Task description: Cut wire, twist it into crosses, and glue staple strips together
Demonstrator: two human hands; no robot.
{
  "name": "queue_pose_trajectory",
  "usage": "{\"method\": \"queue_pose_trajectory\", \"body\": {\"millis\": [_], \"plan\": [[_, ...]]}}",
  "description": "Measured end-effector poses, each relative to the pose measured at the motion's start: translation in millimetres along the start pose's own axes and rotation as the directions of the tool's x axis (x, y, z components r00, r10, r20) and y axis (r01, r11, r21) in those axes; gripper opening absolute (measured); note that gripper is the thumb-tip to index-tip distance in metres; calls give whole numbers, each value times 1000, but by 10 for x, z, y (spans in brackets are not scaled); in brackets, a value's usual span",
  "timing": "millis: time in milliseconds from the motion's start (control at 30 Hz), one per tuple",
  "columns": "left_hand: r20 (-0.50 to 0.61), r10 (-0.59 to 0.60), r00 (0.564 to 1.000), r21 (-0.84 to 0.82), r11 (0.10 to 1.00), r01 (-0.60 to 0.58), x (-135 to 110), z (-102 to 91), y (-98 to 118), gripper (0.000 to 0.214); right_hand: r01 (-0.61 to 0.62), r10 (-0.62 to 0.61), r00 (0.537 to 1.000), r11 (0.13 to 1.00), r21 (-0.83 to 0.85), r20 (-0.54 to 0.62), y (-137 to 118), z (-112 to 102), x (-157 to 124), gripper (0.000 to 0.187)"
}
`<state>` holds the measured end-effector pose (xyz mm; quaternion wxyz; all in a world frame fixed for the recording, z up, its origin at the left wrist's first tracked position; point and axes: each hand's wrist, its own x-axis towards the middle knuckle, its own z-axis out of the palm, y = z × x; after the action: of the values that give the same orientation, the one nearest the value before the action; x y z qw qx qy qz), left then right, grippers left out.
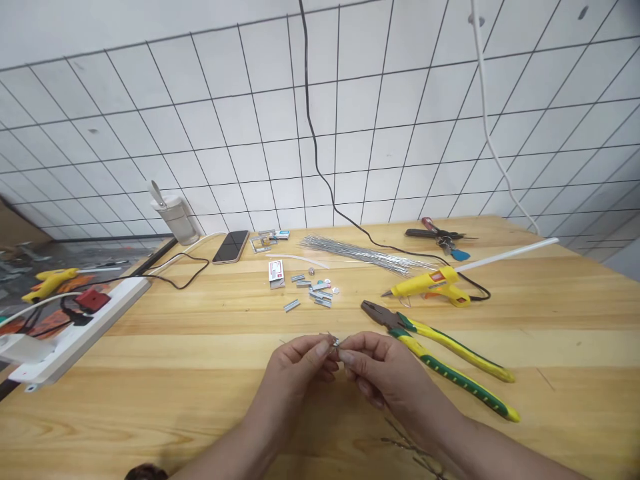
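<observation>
My left hand (303, 360) and my right hand (377, 367) meet just above the front middle of the table. Between their fingertips is a small shiny metal piece (335, 343) with thin wire-like ends, mostly covered by the fingers. Thumb and forefinger of each hand pinch it from either side. To the right of my right hand lie pliers (440, 347) with yellow and green handles, jaws parted slightly. Beyond my hands, several staple strips (320, 293) are scattered near a small staple box (276, 273). Dark twisted wire (413, 447) lies below my right forearm.
A yellow glue gun (425, 285) with a white stick lies behind the pliers. Thin metal rods (365, 255), a phone (231, 247) and a keyed multitool (440, 235) rest near the tiled wall. A white power strip (95, 323) spans the left edge, with cables.
</observation>
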<state>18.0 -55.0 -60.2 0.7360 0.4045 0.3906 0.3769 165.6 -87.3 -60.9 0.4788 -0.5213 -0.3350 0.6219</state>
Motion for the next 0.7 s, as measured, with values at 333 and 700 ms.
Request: {"method": "queue_pose_trajectory", "body": {"millis": [333, 700], "plan": [[83, 34, 996, 223, 973, -52, 15, -92, 27, 21, -75, 68, 990, 996, 57, 124, 35, -16, -13, 28], [70, 114, 991, 378, 916, -132, -48, -48, 99, 18, -90, 90, 984, 996, -9, 152, 6, -15, -45, 28]]}}
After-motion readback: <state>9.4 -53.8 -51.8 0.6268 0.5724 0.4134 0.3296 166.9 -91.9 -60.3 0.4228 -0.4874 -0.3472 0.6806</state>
